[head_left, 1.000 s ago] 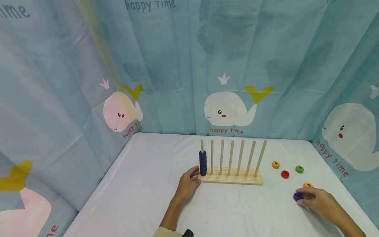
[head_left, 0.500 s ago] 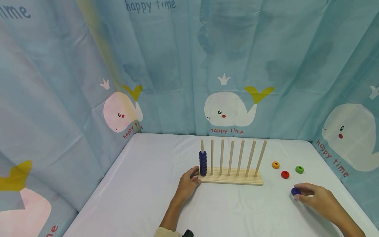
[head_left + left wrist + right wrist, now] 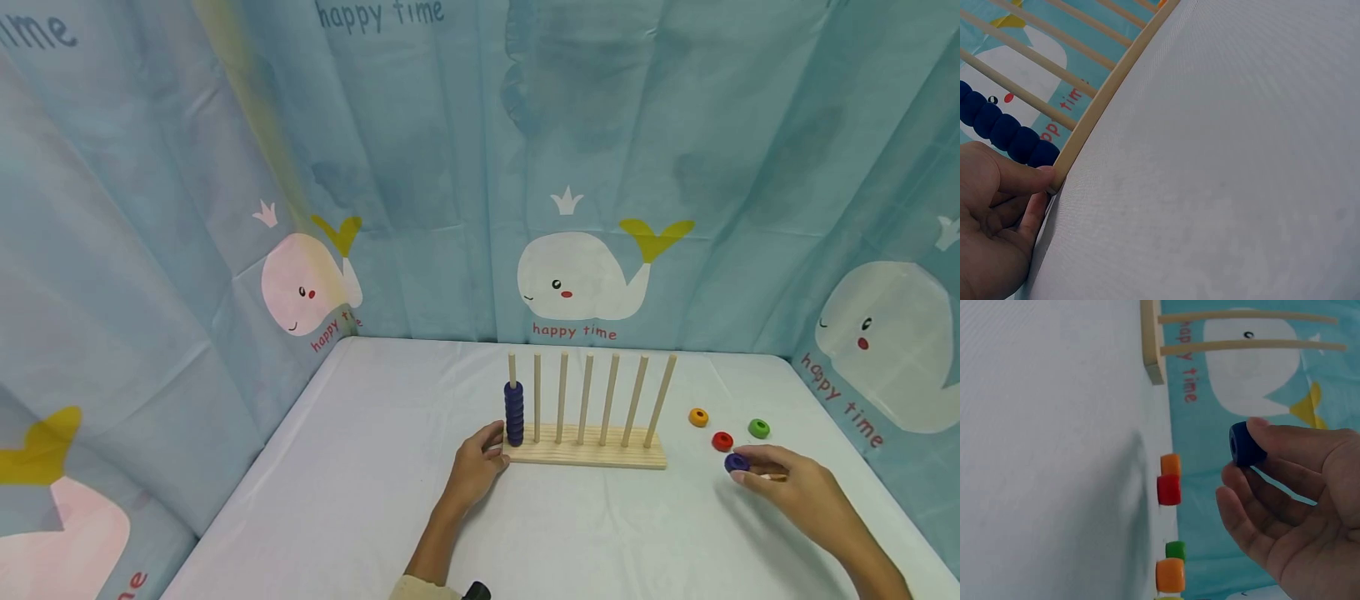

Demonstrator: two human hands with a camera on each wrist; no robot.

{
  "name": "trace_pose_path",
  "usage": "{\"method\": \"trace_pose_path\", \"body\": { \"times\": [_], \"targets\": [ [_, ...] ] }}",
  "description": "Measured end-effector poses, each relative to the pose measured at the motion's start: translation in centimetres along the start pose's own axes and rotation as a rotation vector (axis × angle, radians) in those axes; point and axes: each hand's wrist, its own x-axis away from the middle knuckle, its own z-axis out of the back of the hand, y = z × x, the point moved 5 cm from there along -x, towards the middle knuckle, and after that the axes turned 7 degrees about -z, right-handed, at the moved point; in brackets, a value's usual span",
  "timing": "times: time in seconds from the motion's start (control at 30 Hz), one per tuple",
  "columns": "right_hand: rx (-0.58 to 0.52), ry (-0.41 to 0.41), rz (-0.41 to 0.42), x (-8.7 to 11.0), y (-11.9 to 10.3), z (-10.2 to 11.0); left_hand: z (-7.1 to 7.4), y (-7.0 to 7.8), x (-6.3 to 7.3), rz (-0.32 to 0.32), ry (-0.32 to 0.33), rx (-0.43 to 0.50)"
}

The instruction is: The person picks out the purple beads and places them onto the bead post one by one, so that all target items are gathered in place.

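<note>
A wooden peg rack (image 3: 585,455) stands on the white table, with a stack of dark blue beads (image 3: 513,414) on its leftmost peg; the other pegs are bare. My left hand (image 3: 472,468) holds the left end of its base, thumb and fingers pinching the edge in the left wrist view. Off to the right, my right hand (image 3: 802,493) pinches one dark blue bead (image 3: 1247,445) between thumb and fingertips. That bead is raised above the tabletop, its hole facing away from the palm in the right wrist view.
Loose beads lie right of the rack: an orange bead (image 3: 698,417), a red bead (image 3: 722,442) and a green bead (image 3: 759,428). Another orange bead (image 3: 1170,575) is mostly covered by my right hand in the head view. A whale-print curtain (image 3: 450,250) rises behind the table.
My right hand has lifted the blue bead off the table and carried it up and left, towards the red bead. My left hand and the rack have stayed put.
</note>
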Motion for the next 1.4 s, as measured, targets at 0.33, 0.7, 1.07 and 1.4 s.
{"method": "trace_pose_path", "body": {
  "times": [0.33,0.7,1.07,1.4],
  "targets": [
    [-0.072,0.041,0.101,0.1,-2.6,0.2,0.1,0.0,0.1,-0.002,-0.001,0.01],
    [-0.122,0.166,0.241,0.2,-5.6,0.9,0.1,0.3,0.0,0.0,-0.003,0.011],
    [-0.206,0.184,0.327,0.2,-8.8,1.1,0.1,0.2,0.1,-0.007,-0.001,0.028],
    [-0.286,0.176,0.408,0.1,-11.9,1.1,0.1,0.3,0.0,0.007,0.0,0.017]
  ]
}}
